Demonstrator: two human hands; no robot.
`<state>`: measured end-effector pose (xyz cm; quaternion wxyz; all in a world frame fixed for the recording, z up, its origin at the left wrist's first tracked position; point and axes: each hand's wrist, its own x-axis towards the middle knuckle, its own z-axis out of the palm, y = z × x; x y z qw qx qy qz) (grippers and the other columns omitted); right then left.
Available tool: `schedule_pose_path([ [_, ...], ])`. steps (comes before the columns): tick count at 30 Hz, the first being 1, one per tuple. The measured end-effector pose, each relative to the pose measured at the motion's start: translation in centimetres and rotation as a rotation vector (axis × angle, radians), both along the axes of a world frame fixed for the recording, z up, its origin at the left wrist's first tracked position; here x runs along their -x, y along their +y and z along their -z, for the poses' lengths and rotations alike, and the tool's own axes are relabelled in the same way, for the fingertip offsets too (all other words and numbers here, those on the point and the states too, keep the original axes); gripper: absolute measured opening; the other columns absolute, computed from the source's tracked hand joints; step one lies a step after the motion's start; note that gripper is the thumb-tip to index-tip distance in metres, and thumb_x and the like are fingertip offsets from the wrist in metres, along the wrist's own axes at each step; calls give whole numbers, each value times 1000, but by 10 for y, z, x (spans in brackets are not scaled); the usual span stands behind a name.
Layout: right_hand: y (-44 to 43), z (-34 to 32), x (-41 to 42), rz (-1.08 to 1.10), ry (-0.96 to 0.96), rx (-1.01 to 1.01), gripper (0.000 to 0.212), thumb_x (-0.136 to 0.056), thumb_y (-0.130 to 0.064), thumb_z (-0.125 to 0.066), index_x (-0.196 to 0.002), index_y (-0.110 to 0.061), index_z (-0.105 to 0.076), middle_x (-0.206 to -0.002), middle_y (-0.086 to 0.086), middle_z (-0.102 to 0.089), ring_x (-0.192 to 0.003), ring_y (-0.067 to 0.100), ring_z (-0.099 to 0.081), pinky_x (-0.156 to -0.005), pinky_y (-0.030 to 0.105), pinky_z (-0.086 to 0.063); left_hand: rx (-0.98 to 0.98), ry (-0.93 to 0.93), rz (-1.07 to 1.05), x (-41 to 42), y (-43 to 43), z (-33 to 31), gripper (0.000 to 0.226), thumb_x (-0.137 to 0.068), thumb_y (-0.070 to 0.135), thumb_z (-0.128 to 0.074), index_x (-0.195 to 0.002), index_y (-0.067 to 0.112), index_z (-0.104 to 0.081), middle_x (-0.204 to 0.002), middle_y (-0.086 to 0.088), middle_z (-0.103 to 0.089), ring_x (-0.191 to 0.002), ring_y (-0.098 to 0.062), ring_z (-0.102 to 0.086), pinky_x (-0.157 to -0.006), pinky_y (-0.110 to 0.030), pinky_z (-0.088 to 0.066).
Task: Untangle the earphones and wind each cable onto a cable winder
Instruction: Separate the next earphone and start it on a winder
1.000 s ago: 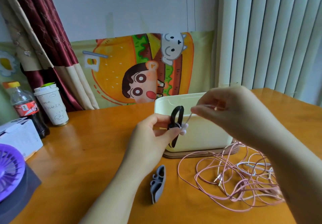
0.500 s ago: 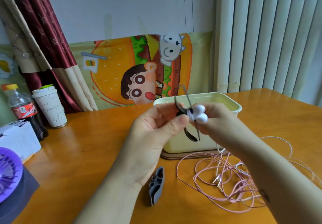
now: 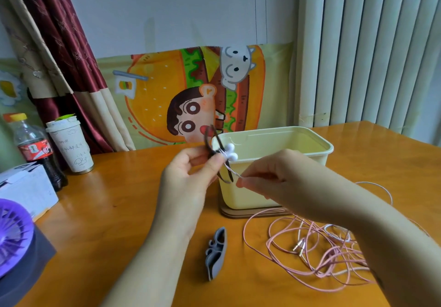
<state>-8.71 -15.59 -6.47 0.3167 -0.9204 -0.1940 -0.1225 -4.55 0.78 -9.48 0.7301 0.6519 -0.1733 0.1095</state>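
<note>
My left hand (image 3: 191,178) holds a thin black cable winder (image 3: 214,149) upright above the table, with two white earbuds (image 3: 231,151) pressed against it at my thumb. My right hand (image 3: 269,178) pinches the earbuds' cable (image 3: 232,172) just below the winder, at the winder's lower right. A loose tangle of pink and white earphone cables (image 3: 319,254) lies on the table to the right, its gold plugs (image 3: 299,247) showing; my right forearm covers part of it. A grey cable winder (image 3: 216,256) lies on the table in front of me.
A cream plastic bin (image 3: 274,187) on a wooden base stands behind my hands. At the left are a cola bottle (image 3: 35,151), a paper cup (image 3: 70,144), a white box (image 3: 23,187) and a purple fan (image 3: 12,235). Curtains hang behind the orange table (image 3: 107,223).
My right hand has dropped from beside the earbuds to below the winder, drawing the cable down. The winder in my left hand has tilted and risen slightly.
</note>
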Motion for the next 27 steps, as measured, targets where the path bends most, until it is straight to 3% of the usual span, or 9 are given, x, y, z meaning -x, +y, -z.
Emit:
schedule_pose_path([
  [2,-1,-6,5,-11,-50,18,19,-91,-34,-57,-97,-26,-74,-74,-20,-63,-75,-4,-59,-64,11,-45,-275,-79,-70,4,-3,2,17,-79,24,-74,-92,29,-66,-83,24,-72,-81,4,-68,-73,-12,-52],
  [4,-5,-11,6,11,-133,8,21,-87,-37,-57,-87,-24,-74,-70,-18,-63,-76,-4,-58,-64,11,-44,-372,-36,-4,6,-5,1,19,-77,32,-74,-93,31,-65,-84,26,-71,-83,6,-67,-74,-11,-51],
  [7,-17,-15,4,99,-271,-79,25,-76,-45,-57,-79,-26,-73,-65,-17,-63,-70,-2,-58,-60,14,-45,-331,73,196,5,-5,3,39,-65,40,-71,-100,23,-69,-92,9,-76,-90,-6,-69,-83,-27,-55],
  [10,-26,-16,1,150,-336,-202,15,-76,-44,-64,-71,-30,-67,-61,-18,-61,-61,-1,-55,-53,10,-41,-265,114,278,5,-4,4,50,-61,43,-74,-105,20,-69,-105,-1,-74,-96,-17,-69,-82,-31,-54],
  [15,-24,-12,-5,157,-343,-314,16,-83,-37,-65,-68,-32,-61,-50,-28,-53,-54,-6,-51,-47,5,-34,-303,38,278,11,-7,-1,42,-68,36,-71,-107,21,-69,-103,0,-74,-92,-13,-71,-81,-28,-56],
  [23,-21,-8,-9,182,-368,-403,15,-82,-42,-63,-73,-31,-64,-59,-21,-60,-63,-6,-54,-53,7,-38,-349,-79,216,18,-11,-5,39,-67,43,-68,-104,30,-69,-95,14,-75,-88,-4,-70,-78,-23,-56],
  [27,-24,-5,-13,179,-338,-464,24,-84,-42,-62,-74,-21,-68,-53,-17,-57,-52,-1,-47,-48,10,-33,-323,-83,229,16,-9,-6,40,-71,40,-68,-108,26,-70,-98,10,-75,-91,-10,-70,-79,-28,-57],
])
